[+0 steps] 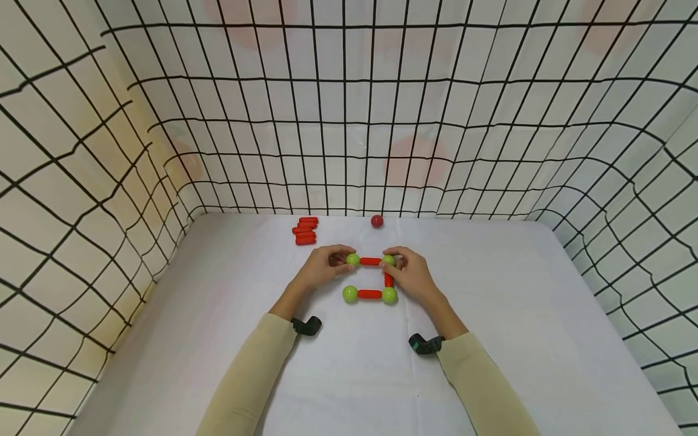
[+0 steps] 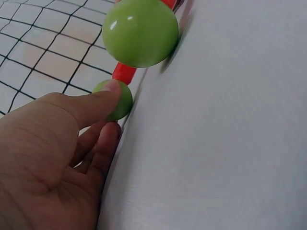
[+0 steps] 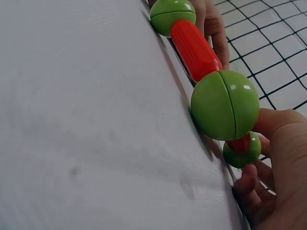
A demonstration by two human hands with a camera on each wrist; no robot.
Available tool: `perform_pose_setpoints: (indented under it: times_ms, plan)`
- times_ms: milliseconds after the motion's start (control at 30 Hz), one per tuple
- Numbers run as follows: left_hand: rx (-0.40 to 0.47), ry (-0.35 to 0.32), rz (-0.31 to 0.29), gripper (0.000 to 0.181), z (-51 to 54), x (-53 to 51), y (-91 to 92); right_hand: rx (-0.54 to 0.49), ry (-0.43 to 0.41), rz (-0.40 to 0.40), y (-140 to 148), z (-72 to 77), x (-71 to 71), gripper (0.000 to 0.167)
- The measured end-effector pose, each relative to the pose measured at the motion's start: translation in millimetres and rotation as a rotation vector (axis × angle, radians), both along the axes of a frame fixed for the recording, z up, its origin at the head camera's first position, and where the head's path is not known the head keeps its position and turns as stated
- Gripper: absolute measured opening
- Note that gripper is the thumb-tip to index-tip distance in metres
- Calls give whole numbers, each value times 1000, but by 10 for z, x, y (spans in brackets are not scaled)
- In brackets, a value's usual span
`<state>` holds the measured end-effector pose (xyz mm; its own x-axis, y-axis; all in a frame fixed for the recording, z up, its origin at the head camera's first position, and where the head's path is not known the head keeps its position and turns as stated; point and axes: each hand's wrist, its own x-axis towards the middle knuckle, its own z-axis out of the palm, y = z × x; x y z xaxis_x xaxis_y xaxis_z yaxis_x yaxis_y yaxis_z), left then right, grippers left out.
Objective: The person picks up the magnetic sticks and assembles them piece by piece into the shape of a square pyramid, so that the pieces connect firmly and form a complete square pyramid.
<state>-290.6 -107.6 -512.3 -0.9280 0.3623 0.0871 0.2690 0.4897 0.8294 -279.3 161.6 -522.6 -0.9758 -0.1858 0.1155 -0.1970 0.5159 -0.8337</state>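
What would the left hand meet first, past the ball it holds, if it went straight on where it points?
Probably the red rod, just past the green ball the left hand pinches; depth is hard to judge.

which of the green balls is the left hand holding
The far-left glossy green ball, left of the far red rod: the left hand pinches it, not the other three.

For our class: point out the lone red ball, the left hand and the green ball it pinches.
Red ball (image 1: 377, 221), head view: centre of its visible surface.
Left hand (image 1: 322, 265), head view: back of the hand.
Green ball (image 1: 353, 260), head view: middle of its exposed surface.
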Motion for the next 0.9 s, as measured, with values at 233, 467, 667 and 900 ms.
perform_pose_setpoints:
  times_ms: [233,467,667,900]
  plan:
    - [2,4,-1,38,24,14,1,111,-1,-9,-47,32,-9,39]
    - [-6,-19,14,42,48,16,-51,114,10,11,-53,31,-20,37]
    - [-5,-27,87,41,90,11,-239,109,19,-2,-49,11,-21,36]
    - [20,94,249,32,123,-42,-553,104,23,-11,-46,-19,-22,36]
